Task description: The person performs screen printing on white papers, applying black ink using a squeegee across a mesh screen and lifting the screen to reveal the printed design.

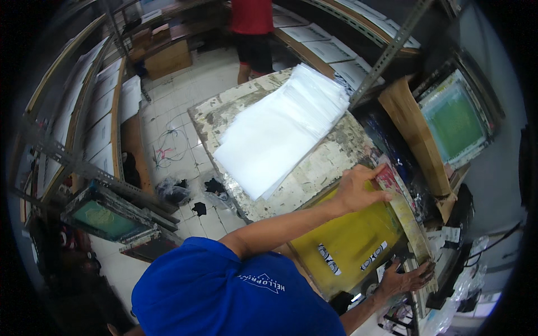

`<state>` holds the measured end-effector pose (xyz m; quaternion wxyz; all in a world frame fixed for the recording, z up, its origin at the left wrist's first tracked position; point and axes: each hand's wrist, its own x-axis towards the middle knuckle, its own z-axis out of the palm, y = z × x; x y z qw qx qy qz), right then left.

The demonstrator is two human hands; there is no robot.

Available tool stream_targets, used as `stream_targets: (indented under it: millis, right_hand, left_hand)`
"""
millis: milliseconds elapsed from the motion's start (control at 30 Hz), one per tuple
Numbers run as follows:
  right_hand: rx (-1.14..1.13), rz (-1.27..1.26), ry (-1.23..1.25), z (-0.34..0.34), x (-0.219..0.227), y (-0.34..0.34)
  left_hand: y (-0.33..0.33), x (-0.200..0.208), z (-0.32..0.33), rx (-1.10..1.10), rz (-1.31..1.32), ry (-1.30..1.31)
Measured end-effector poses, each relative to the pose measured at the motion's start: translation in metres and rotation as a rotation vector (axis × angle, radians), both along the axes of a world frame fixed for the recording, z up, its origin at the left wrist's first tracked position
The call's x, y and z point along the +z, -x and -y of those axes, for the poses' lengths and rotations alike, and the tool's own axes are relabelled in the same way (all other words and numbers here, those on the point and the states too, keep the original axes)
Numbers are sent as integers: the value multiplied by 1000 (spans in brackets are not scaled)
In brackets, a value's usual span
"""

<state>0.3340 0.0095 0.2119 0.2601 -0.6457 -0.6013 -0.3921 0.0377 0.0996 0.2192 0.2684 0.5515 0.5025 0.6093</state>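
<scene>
White lettering with a line emblem (262, 283) stands on the blue shirt (224, 294); black-and-white marks (329, 260) on the yellow screen (350, 235) are too small to read.

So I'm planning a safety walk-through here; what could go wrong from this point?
The left hand and right hand grip opposite ends of the long bar beside the yellow screen; if one slips, the bar could tilt or pinch fingers.

The fanned white sheets look loose on the worktable, so a bump might slide them.

The plastic bag on the floor could trip someone walking past.
</scene>
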Motion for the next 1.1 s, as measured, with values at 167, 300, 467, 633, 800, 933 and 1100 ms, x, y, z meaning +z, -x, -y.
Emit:
stream_targets:
  millis: [167, 300, 467, 633, 800, 933, 1100]
  right_hand:
    - [-414, 44, 30, -15, 5, -25]
    - [-131, 116, -198, -19, 16, -16]
    - [-165, 74, -78, -23, 1, -20]
    - [-112, -19, -19, -23, 20, -10]
    - [-75, -58, -48, -28, 35, -6]
    - [-315, 25, 66, -34, 34, -16]
    - [-261, 66, -24, -51, 13, -47]
  left_hand:
    - [-8, 4, 8, 33, -93, 69]
    - [-12, 14, 24, 158, -102, 94]
    - [5, -10, 46, 161, -29, 5]
    - [57, -80, 114, 264, -40, 61]
    - [131, -126, 235, 508, 136, 474]
    - [173, -150, 329, 733, 544, 382]
    - [210, -103, 383, 550, 1009, -39]
